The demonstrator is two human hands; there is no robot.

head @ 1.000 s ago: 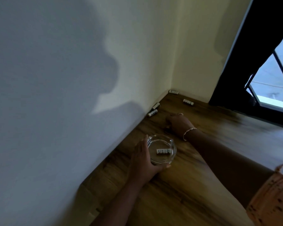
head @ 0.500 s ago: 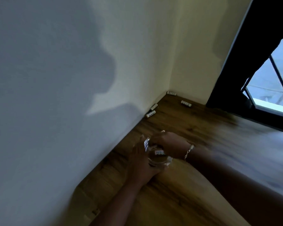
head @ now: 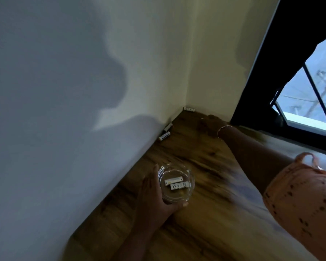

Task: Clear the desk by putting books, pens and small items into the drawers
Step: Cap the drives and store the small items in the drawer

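Observation:
My left hand point(head: 152, 198) grips a clear glass dish point(head: 184, 194) from its left side, just above the wooden desk point(head: 205, 228). Two white batteries point(head: 176, 183) lie in the dish. My right hand point(head: 211, 125) is stretched out to the far corner of the desk and is blurred; it covers the spot where a loose battery lay, and its fingers cannot be made out. Two more batteries point(head: 164, 136) lie against the left wall. Another battery point(head: 189, 109) sits in the very corner.
The desk meets pale walls on the left point(head: 83, 129) and at the back. A dark curtain point(head: 271, 63) and a window point(head: 309, 102) stand at the right. My peach sleeve point(head: 305, 200) fills the lower right.
My right hand dropped a second battery into the dish, then reached out to the far corner. My left hand kept hold of the dish.

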